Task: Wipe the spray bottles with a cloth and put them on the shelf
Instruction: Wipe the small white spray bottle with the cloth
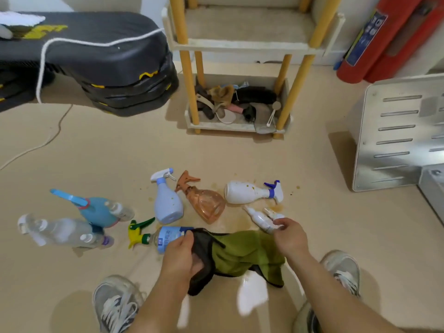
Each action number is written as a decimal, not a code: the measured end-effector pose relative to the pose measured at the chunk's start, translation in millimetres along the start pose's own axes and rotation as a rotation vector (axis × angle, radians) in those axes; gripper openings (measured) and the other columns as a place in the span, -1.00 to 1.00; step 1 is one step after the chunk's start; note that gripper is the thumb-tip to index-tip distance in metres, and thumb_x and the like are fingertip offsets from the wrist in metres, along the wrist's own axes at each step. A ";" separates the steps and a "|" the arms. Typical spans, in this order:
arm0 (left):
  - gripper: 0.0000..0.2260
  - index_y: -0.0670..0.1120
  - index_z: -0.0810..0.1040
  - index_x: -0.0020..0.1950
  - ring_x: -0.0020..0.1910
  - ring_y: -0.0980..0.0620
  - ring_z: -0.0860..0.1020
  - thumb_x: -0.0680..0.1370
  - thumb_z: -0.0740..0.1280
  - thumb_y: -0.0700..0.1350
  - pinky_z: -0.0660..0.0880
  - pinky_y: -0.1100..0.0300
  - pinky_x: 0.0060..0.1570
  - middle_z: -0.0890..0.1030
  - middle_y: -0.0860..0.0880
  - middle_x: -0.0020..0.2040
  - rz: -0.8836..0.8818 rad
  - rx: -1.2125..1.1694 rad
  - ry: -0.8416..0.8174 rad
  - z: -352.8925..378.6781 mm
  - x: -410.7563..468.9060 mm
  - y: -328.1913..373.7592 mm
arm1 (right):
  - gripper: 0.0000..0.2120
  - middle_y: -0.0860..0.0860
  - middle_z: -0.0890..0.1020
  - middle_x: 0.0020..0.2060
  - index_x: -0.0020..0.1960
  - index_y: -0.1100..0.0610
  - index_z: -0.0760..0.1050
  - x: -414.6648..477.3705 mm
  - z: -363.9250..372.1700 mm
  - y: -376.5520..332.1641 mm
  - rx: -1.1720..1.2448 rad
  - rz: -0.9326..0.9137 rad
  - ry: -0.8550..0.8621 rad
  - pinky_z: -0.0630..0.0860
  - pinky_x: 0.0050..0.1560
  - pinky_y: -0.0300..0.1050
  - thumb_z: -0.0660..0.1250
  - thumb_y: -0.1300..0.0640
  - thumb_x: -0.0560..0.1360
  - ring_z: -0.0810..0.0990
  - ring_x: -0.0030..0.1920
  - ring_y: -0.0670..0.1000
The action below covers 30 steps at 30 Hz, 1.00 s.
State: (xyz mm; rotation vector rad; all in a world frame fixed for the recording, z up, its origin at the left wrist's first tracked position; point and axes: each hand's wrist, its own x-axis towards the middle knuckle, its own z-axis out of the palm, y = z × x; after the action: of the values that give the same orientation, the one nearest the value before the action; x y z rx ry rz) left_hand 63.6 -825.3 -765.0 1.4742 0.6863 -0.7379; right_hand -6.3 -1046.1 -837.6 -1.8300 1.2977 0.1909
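In front of the shelf (240, 44) a wide strip of floor (216, 155) lies open, as far as the spray bottles (168, 205) scattered in a row well away from it. Left of the shelf, black step platforms (108, 68) stand close. Right of it are a red extinguisher (384, 44) and a metal panel (396, 133). Its yellow posts (189, 87) frame the open middle tier, and clutter (235, 102) fills the lowest tier.

It looks like a utility or storage corner of a home or gym. Stacked black aerobic steps (108, 68) sit on a beige floor (120, 152) beside a yellow-posted shelf rack (242, 44) of odds and ends, near a red fire extinguisher (353, 66).
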 end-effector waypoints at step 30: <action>-0.73 -0.25 0.58 0.13 -0.25 -0.11 0.69 0.64 0.18 -0.12 0.64 0.07 -0.33 0.69 -0.19 -0.11 0.012 -0.413 -0.310 10.4 -17.9 60.6 | -0.85 -0.07 0.48 -0.32 -0.02 0.05 0.64 -20.3 -23.3 -76.9 0.201 -0.294 -0.420 0.35 -0.28 -0.32 0.50 0.06 0.43 0.45 -0.33 -0.13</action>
State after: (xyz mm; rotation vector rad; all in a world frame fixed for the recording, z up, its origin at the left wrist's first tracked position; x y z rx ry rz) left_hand 100.0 -837.4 -713.7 0.9613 0.5506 -0.7438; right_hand 40.5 -1041.8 -769.4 -1.6714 0.7225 0.2585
